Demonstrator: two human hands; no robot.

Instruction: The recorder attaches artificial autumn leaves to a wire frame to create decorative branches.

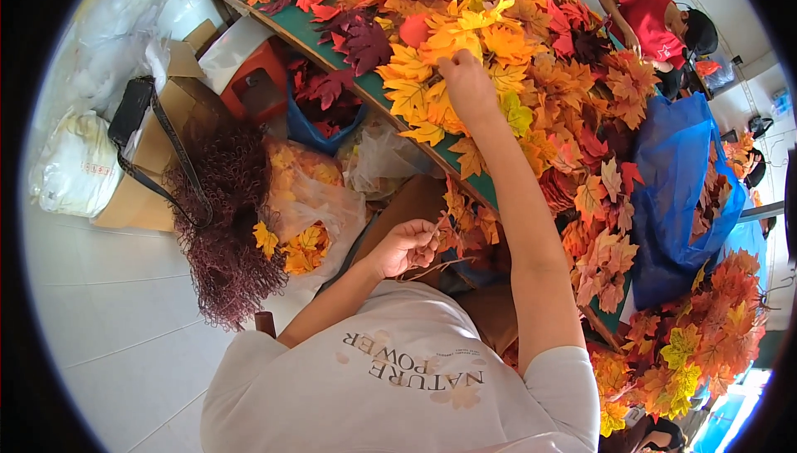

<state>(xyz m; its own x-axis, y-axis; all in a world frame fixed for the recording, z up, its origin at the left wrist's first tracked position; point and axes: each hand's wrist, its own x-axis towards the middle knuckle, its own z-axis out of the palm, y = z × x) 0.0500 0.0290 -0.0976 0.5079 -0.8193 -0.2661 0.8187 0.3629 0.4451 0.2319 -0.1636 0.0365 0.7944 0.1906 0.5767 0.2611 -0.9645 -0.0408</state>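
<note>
Leaf stem (pixel 438 237) pinched in left hand (pixel 404 247) (right hand (pixel 466 88) in leaves (pixel 498 38)).

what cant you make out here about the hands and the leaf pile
Head view only:
- Right hand: fingertips buried in the yellow leaves, so what it pinches is hidden.
- Left hand: holds a thin stem; its leaf cluster overlaps others.
- Green table: mostly covered by leaves.
- Blue bag: contents partly hidden.

You see leaves (pixel 498 46) yellow, orange, red, dark maroon. Table (pixel 311 34) green. Bag (pixel 677 179) blue. Your shirt (pixel 398 386) pale grey, leaf print. Stool (pixel 257 79) orange. Strap (pixel 178 158) black. Fringe bundle (pixel 220 229) dark maroon.
</note>
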